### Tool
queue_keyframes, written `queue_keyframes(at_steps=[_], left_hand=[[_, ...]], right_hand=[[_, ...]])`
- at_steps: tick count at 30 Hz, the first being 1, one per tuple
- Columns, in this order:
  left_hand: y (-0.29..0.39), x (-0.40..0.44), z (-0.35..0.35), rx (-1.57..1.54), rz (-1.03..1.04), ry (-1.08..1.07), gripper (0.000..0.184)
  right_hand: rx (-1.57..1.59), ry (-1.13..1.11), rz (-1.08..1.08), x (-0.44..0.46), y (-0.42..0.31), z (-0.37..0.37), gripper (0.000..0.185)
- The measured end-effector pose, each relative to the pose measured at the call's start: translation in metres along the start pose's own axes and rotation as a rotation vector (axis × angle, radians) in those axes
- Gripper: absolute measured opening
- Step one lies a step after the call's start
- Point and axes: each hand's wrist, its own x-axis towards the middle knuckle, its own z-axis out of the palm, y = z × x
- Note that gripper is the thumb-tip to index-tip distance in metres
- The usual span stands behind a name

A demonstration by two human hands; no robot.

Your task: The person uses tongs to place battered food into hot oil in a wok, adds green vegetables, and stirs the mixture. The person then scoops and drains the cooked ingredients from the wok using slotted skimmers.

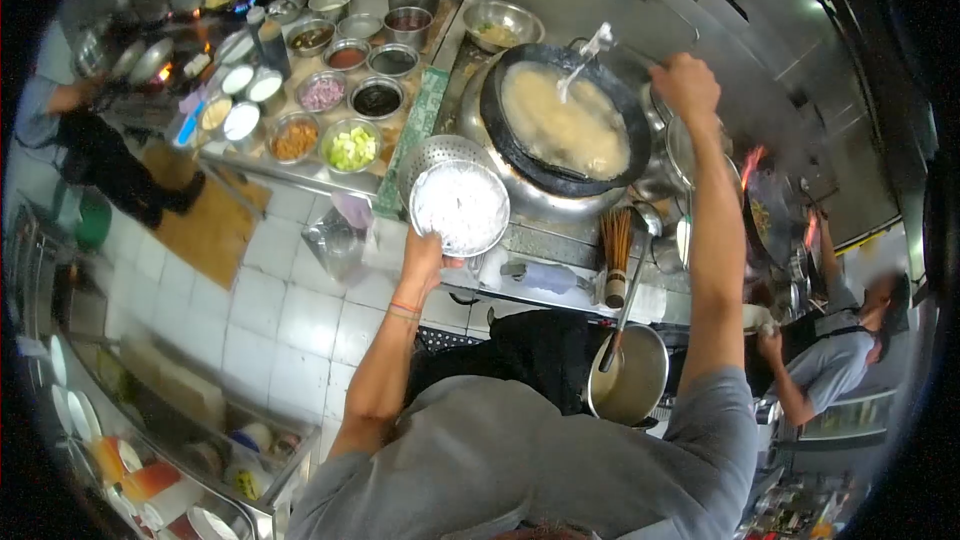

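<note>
My left hand [428, 258] grips the near rim of a metal bowl [460, 208] filled with white powder. Behind that bowl a perforated metal strainer [430, 155] partly shows. A large black wok [490, 125] of cloudy, foaming pale liquid [565, 115] sits on the stove. Over the liquid is a long, white, coated-looking piece [585, 60], its lower end at the surface; its kind is unclear. My right hand [687, 88] is raised beyond the wok's right edge, fingers curled closed. Whatever it may hold is hidden.
Metal bowls of sauces, chopped onion [322, 93] and green pieces [351, 146] crowd the left counter. A bamboo brush [615, 255] stands by the stove edge, near a pot [655, 370] with a ladle. A co-worker [835, 350] is at right; another person [110, 155] stands by flames at left.
</note>
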Motion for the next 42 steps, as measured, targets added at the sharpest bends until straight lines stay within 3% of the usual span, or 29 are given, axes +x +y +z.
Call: queue_keyframes(at_steps=[5, 8, 9, 12, 14, 16, 18, 22, 24, 27, 35, 40, 42], left_hand=[[-0.007, 0.005, -0.011, -0.016, 0.057, 0.056, 0.042], [-0.002, 0.006, -0.013, -0.065, 0.086, 0.053, 0.041], [0.000, 0.006, -0.014, -0.064, 0.071, 0.068, 0.041], [0.012, 0.010, -0.004, -0.074, 0.099, 0.033, 0.038], [0.023, 0.011, 0.007, -0.051, 0.101, -0.004, 0.038], [0.033, 0.007, 0.020, -0.042, 0.068, -0.008, 0.039], [0.037, 0.005, 0.027, -0.030, 0.099, -0.055, 0.039], [0.025, 0.013, 0.033, -0.019, 0.170, -0.037, 0.039], [0.019, 0.015, 0.036, -0.060, 0.148, -0.022, 0.038], [0.007, 0.028, 0.037, -0.027, 0.098, -0.045, 0.039], [-0.002, 0.038, 0.057, -0.042, -0.019, -0.105, 0.034], [0.005, 0.049, 0.078, 0.000, -0.036, -0.165, 0.033], [0.004, 0.059, 0.079, -0.030, -0.016, -0.143, 0.033]], right_hand=[[0.033, -0.222, 0.022, 0.017, -0.001, 0.090, 0.039], [0.171, -0.181, -0.004, -0.018, -0.011, 0.052, 0.039], [0.237, -0.042, -0.100, -0.034, -0.008, 0.048, 0.035], [0.262, -0.146, -0.432, -0.100, -0.023, -0.013, 0.027], [0.149, -0.177, -0.616, -0.125, -0.023, -0.009, 0.026], [-0.011, -0.275, -0.669, -0.148, -0.041, -0.018, 0.023], [-0.004, -0.213, -0.677, -0.158, -0.048, 0.004, 0.020], [-0.033, -0.217, -0.646, -0.156, -0.034, -0.022, 0.017], [0.214, -0.132, -0.558, -0.154, -0.017, -0.056, 0.016], [0.304, -0.020, -0.471, -0.143, 0.007, -0.070, 0.018], [0.325, 0.303, -0.319, -0.107, 0.054, -0.094, 0.022], [0.198, 0.293, -0.083, -0.073, 0.074, -0.110, 0.025], [0.151, 0.415, -0.077, -0.052, 0.090, -0.105, 0.029]])
